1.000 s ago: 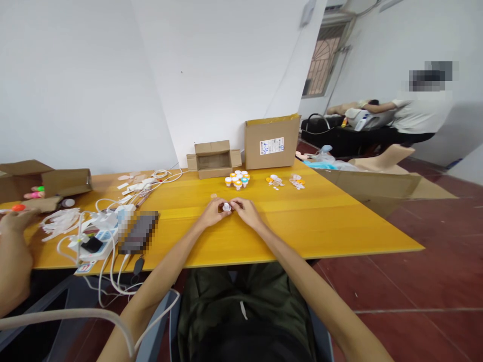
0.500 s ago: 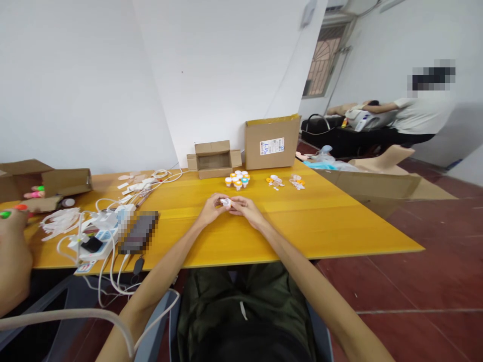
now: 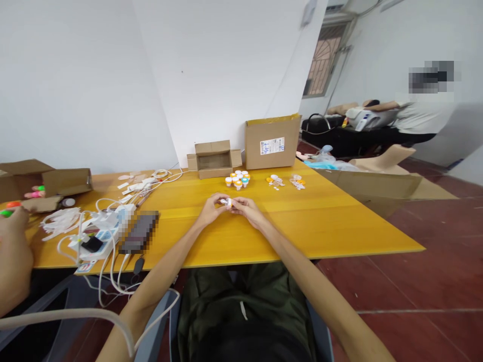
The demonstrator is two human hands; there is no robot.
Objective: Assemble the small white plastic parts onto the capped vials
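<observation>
Over the near middle of the table, my left hand (image 3: 211,208) and my right hand (image 3: 249,211) meet around a small white and orange capped piece (image 3: 229,203). Fingertips of both hands are closed on it, the left from one side and the right from the other. Fingers cover much of the piece, and its exact kind is too small to make out. Just beyond my hands stands a cluster of similar small pieces (image 3: 237,179) with white, orange and teal tops. Loose orange, white and clear parts lie in two small groups (image 3: 275,181) (image 3: 298,181) farther right.
An open small carton (image 3: 214,162) and a larger labelled box (image 3: 272,143) stand by the wall. At left are a power strip (image 3: 109,234) with cables, a dark blurred device (image 3: 139,232) and another person's hand (image 3: 15,226). A seated person (image 3: 424,115) is at the back right.
The small piece has turned slightly between my fingers, showing more of its orange rim. The other person's hand at left has shifted a little. The things on the table have stayed put.
</observation>
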